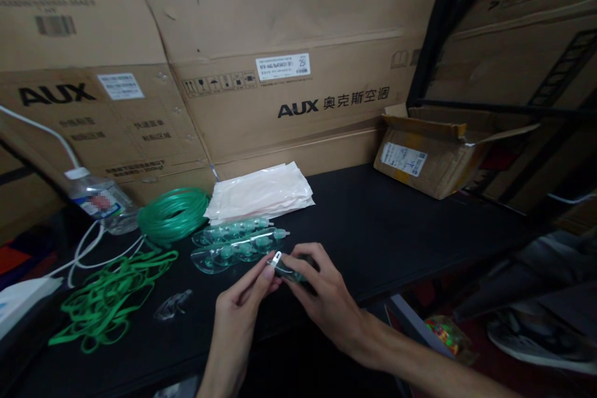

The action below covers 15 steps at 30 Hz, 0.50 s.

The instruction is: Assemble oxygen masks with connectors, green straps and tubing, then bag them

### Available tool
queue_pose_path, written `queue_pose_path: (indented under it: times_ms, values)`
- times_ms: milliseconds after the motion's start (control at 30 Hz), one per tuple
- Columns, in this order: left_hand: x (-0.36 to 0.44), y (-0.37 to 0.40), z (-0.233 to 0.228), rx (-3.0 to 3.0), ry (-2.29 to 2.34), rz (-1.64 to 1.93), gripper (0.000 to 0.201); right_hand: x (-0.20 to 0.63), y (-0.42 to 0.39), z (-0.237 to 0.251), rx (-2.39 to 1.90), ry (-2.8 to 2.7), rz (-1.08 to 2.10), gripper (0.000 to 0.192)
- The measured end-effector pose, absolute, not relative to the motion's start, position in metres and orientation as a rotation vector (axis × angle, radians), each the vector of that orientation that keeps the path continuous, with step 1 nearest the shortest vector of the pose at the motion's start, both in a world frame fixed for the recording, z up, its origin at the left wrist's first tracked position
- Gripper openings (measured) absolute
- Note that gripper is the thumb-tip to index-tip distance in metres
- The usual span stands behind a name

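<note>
Near the front edge of the black tabletop (396, 230), about midway along it, a small clear-green plastic piece (285, 270) with a white tip is held between both hands; the left hand (242, 305) pinches the white tip between thumb and forefinger, its other fingers curled under; the right hand (321, 295) closes thumb and fingers round the piece's green body, so most of that body is hidden; the two hands touch at the fingertips just above the tabletop. Just behind the hands lie two rows of clear masks (240, 242) with green fittings, side by side and touching; behind those, toward the back edge, rests a stack of white plastic bags (261, 196). Left of the bags sits a coil of green tubing (173, 214), and in front of it, toward the front left corner, a loose heap of green elastic bands (109, 298); a single clear plastic bit (173, 305) lies between that heap and the left hand. At the back left a water bottle (100, 199) lies tilted, with white cable (88, 249) looping beside it. An open cardboard box (433, 152) stands at the back right corner; large AUX cartons (289, 56) lean behind the tabletop.
</note>
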<state>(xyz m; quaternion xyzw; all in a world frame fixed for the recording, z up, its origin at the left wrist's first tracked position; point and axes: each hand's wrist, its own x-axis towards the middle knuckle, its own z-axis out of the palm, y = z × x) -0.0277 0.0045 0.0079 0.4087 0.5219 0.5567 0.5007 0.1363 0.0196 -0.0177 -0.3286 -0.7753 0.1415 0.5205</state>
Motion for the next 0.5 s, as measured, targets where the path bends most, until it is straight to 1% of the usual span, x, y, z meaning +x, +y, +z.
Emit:
queue_pose_path:
  times_ms: [167, 500]
  values:
    - [-0.023, 0.004, 0.005, 0.905, 1.205, 1.359, 0.047, 0.136, 0.018, -0.019, -0.828, -1.896, 0.199, 0.050]
    - [-0.016, 0.002, 0.009, 0.873, 1.140, 1.370, 0.044, 0.137, 0.014, -0.015, -0.743, -1.922, 0.273, 0.049]
